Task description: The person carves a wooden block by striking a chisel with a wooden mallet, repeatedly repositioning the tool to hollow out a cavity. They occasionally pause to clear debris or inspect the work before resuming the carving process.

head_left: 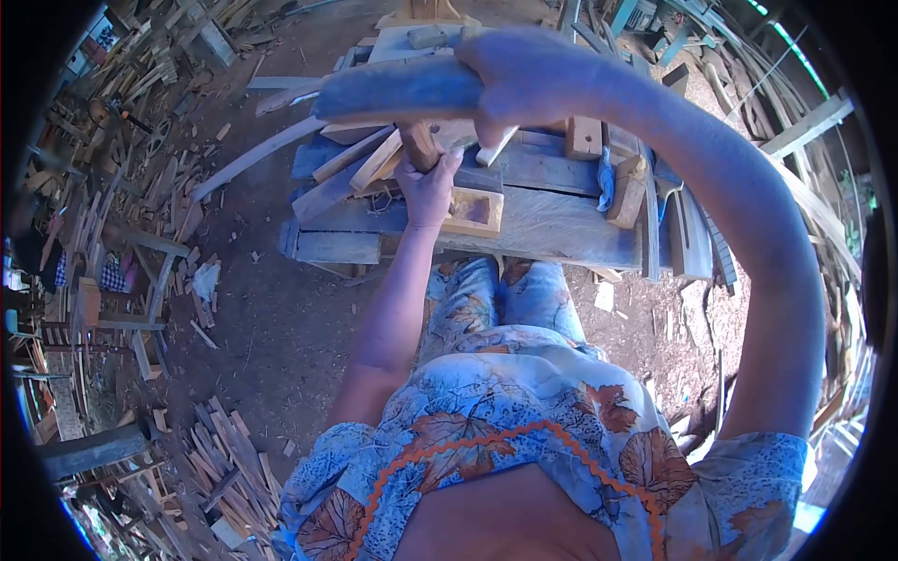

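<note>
From here, the right hand (524, 79) grips a long wooden block (398, 91) above the bench (571, 224); the left hand (428, 192) clasps a wooden piece (418, 143).

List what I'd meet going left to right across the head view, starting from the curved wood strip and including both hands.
Curved wood strip → left hand → right hand → blue cloth → wooden block.
</note>
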A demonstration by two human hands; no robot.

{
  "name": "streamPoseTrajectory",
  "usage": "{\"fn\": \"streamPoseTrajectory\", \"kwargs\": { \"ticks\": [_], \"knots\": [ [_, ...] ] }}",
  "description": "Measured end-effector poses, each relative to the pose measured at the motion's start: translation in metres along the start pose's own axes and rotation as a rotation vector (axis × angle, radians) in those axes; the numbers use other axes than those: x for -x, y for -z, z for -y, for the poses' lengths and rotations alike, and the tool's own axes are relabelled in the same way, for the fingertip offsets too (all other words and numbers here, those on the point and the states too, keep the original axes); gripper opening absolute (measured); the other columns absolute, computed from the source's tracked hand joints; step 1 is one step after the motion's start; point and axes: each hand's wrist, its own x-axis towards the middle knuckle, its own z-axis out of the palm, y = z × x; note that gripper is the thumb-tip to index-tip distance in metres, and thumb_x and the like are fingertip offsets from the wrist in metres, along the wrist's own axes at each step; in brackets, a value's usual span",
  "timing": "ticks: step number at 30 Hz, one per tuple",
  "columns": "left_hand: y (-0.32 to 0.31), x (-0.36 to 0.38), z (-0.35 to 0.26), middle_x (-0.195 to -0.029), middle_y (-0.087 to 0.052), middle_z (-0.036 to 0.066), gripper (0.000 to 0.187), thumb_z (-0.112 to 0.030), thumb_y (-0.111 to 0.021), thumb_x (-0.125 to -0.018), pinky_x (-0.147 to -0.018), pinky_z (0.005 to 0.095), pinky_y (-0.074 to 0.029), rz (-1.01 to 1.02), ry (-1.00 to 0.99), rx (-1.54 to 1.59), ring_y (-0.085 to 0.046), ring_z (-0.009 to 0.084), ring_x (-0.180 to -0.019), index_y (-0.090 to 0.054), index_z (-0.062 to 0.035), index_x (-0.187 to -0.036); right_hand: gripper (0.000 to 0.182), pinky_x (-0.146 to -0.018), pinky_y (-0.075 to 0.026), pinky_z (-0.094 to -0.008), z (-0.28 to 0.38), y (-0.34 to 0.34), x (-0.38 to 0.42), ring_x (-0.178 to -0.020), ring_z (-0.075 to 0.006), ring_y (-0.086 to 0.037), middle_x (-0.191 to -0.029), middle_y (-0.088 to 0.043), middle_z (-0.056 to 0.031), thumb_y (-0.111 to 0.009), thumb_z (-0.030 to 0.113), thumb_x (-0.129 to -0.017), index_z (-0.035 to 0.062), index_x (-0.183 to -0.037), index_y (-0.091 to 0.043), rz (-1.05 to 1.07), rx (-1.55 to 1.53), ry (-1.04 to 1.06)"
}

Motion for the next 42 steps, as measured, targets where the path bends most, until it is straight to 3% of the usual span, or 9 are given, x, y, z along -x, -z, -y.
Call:
{"fn": "streamPoseTrajectory", "kwargs": {
  "ticks": [2,4,8,11,17,22,26,35,42],
  "knots": [
    [0.001,-0.003,0.001,-0.059,-0.05,-0.003,0.02,-0.003,-0.07,-0.078,-0.044,0.0192,-0.035,-0.007,-0.014,0.001,-0.044,0.0037,-0.046,-0.051,-0.007,-0.075,0.064,-0.074,-0.052,-0.0376,0.007,0.006,0.003,-0.079,-0.031,-0.065,-0.081,-0.065,-0.017,-0.075,0.021,-0.052,-0.004,-0.109,-0.057,-0.063,0.039,0.02],
    [-0.001,-0.003,0.0,-0.056,-0.048,-0.003,0.019,-0.002,-0.069,-0.077,-0.041,0.0198,-0.032,-0.023,-0.033,0.003,-0.043,0.0049,-0.044,-0.051,-0.0072,-0.074,0.063,-0.074,-0.052,-0.0388,0.014,0.012,0.017,-0.079,-0.0317,-0.065,-0.08,-0.064,-0.0173,-0.076,0.021,-0.055,-0.0038,-0.11,-0.057,-0.252,-0.447,0.145],
    [-0.009,-0.003,-0.011,-0.056,-0.047,-0.003,0.02,-0.002,-0.069,-0.077,-0.04,0.0197,-0.031,-0.062,-0.005,0.094,-0.042,0.0047,-0.043,-0.05,-0.0075,-0.071,0.062,-0.074,-0.052,-0.0391,0.004,-0.02,0.013,-0.079,-0.033,-0.065,-0.08,-0.064,-0.0177,-0.077,0.021,-0.057,-0.004,-0.11,-0.056,-0.319,-0.365,0.205],
    [-0.002,-0.005,-0.002,-0.057,-0.048,-0.002,0.017,-0.001,-0.066,-0.078,-0.04,0.0196,-0.032,-0.036,-0.002,0.073,-0.042,0.0048,-0.043,-0.051,-0.0073,-0.073,0.067,-0.075,-0.051,-0.0402,0.001,-0.012,0.014,-0.082,-0.035,-0.064,-0.087,-0.063,-0.0197,-0.077,0.021,-0.057,-0.0034,-0.114,-0.052,-0.029,-0.058,0.074],
    [-0.006,-0.002,-0.006,-0.057,-0.048,-0.002,0.015,-0.002,-0.066,-0.077,-0.041,0.0197,-0.032,-0.063,0.01,0.057,-0.042,0.0056,-0.043,-0.052,-0.0072,-0.073,0.064,-0.08,-0.049,-0.0426,-0.006,-0.023,0.025,-0.085,-0.0341,-0.064,-0.089,-0.063,-0.0203,-0.075,0.023,-0.057,-0.0014,-0.111,-0.052,-0.346,-0.328,0.144],
    [-0.011,-0.005,-0.007,-0.056,-0.048,-0.002,0.02,-0.004,-0.071,-0.075,-0.041,0.0207,-0.032,-0.106,0.033,0.074,-0.041,0.0065,-0.041,-0.051,-0.008,-0.072,0.063,-0.078,-0.048,-0.0425,-0.029,-0.04,0.031,-0.084,-0.0336,-0.064,-0.084,-0.063,-0.0191,-0.075,0.025,-0.054,-0.0005,-0.109,-0.055,-0.058,-0.215,-0.011],
    [-0.005,-0.002,-0.002,-0.057,-0.05,-0.002,0.021,-0.004,-0.071,-0.075,-0.04,0.0201,-0.033,-0.083,-0.001,0.091,-0.042,0.0059,-0.041,-0.051,-0.0083,-0.075,0.063,-0.075,-0.049,-0.04,-0.06,-0.07,0.044,-0.083,-0.0305,-0.065,-0.084,-0.065,-0.0191,-0.076,0.029,-0.057,-0.0022,-0.108,-0.056,-0.303,-0.425,-0.059],
    [-0.009,-0.009,-0.001,-0.055,-0.048,-0.002,0.023,-0.005,-0.072,-0.076,-0.035,0.0198,-0.03,-0.203,0.019,0.179,-0.039,0.005,-0.038,-0.049,-0.0095,-0.075,0.07,-0.085,-0.045,-0.039,-0.126,-0.252,0.086,-0.094,-0.036,-0.062,-0.097,-0.063,-0.0237,-0.081,0.038,-0.055,-0.0045,-0.104,-0.056,-0.201,-0.791,-0.635],
    [-0.021,-0.011,-0.005,-0.051,-0.043,-0.003,0.022,-0.008,-0.071,-0.079,-0.033,0.0198,-0.028,-0.398,-0.025,0.073,-0.038,0.0048,-0.037,-0.049,-0.0105,-0.075,0.073,-0.083,-0.047,-0.0417,-0.119,-0.284,0.092,-0.095,-0.0368,-0.062,-0.094,-0.064,-0.0219,-0.08,0.04,-0.059,-0.001,-0.111,-0.048,-0.115,-0.535,-0.586]
  ]
}}
